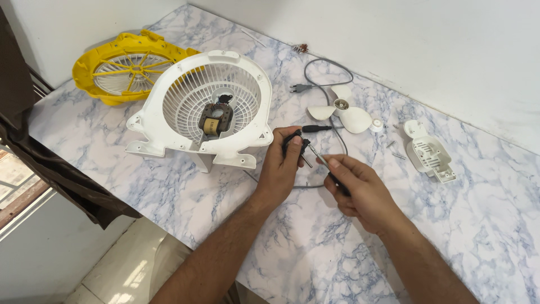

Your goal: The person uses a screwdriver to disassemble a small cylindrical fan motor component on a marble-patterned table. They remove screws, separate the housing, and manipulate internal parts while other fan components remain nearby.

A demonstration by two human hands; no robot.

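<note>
My left hand (pixel 281 169) pinches a small black switch part (pixel 297 142) with a thin metal pin sticking out, wired to a grey power cord (pixel 325 72). My right hand (pixel 360 188) grips a dark-handled screwdriver (pixel 319 156) whose metal tip touches that black part. Just left of my hands, a white fan housing (pixel 169 121) stands tilted on the marble table (pixel 169 186), with the copper-wound motor (pixel 215 119) showing at its centre grille.
A yellow fan guard (pixel 121 66) lies at the far left by the wall. A white three-blade propeller (pixel 344 111), a small white cap (pixel 376 125), a white plastic cover (pixel 430 152) and loose screws (pixel 398 155) lie to the right. The table edge runs along the lower left.
</note>
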